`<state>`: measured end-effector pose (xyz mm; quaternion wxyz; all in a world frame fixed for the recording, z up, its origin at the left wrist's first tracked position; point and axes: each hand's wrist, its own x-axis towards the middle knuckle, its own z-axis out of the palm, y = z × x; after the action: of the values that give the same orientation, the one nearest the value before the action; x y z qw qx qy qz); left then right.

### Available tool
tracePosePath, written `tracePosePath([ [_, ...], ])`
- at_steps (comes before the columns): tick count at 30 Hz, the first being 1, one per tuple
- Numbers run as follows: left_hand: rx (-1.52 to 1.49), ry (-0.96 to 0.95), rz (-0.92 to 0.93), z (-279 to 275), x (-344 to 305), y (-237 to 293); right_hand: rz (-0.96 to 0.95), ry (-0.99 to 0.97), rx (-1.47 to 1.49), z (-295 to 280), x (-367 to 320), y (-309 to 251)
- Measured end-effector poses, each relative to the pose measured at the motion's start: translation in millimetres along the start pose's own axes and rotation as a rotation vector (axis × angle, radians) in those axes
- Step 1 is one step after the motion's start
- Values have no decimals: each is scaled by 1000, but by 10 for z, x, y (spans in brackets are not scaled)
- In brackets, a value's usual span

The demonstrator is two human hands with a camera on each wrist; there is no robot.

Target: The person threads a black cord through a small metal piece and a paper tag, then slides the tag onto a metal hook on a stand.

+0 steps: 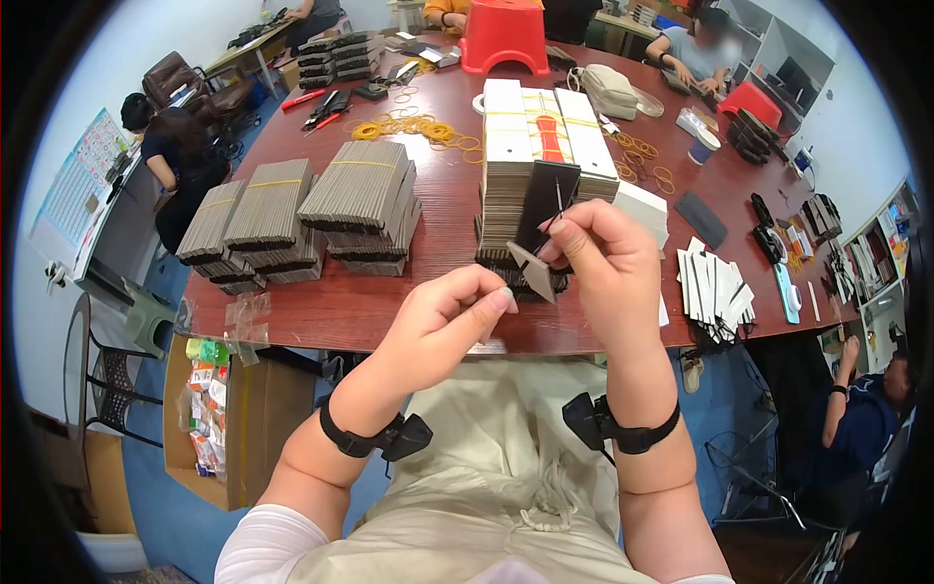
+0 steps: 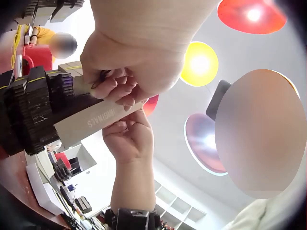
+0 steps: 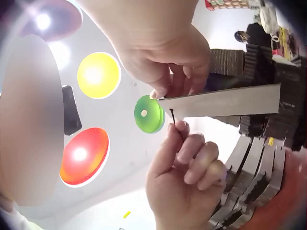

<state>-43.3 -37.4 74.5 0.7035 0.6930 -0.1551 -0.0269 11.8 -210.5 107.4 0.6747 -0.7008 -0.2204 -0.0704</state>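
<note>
My right hand (image 1: 611,268) grips one end of a long pale grey card tag (image 3: 225,101) with black cord at its end. Raised letters show on the tag's face (image 2: 93,120) in the left wrist view. From below, my left hand (image 3: 184,179) pinches a thin black cord (image 3: 173,116) between thumb and forefinger, close to the tag's edge. The head view has the left hand (image 1: 443,316) just left of a grey flap (image 1: 531,273), with a black panel (image 1: 547,206) upright behind it. The fingers partly hide the cord.
Banded stacks of grey cards (image 1: 355,185) stand left on the red-brown table (image 1: 448,248). Tall white-topped stacks (image 1: 506,127) rise just beyond my hands. Fanned white tags (image 1: 715,292) lie right. A carton (image 1: 248,428) stands below the left edge. Other people sit around the room.
</note>
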Motion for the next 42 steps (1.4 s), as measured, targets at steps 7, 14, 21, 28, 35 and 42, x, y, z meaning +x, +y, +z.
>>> tracePosePath([
  [7, -89, -25, -100, -64, -71, -121, 137, -65, 631, -43, -60, -9],
  [14, -300, 155, -126, -85, -100, -224, 222, -194, 1077, -116, -162, 113],
  [21, -199, 279, 7, -129, -99, -371, 293, -114, 908, -300, -264, 379],
  [28, 635, 326, 508, 45, -38, -50, 373, -82, 428, -52, -408, 143],
  [35, 756, 301, 603, 94, 14, -75, 441, -169, 319, 23, -417, 160],
  [42, 148, -217, 168, -34, 47, -483, 419, -179, 525, -54, -347, 440],
])
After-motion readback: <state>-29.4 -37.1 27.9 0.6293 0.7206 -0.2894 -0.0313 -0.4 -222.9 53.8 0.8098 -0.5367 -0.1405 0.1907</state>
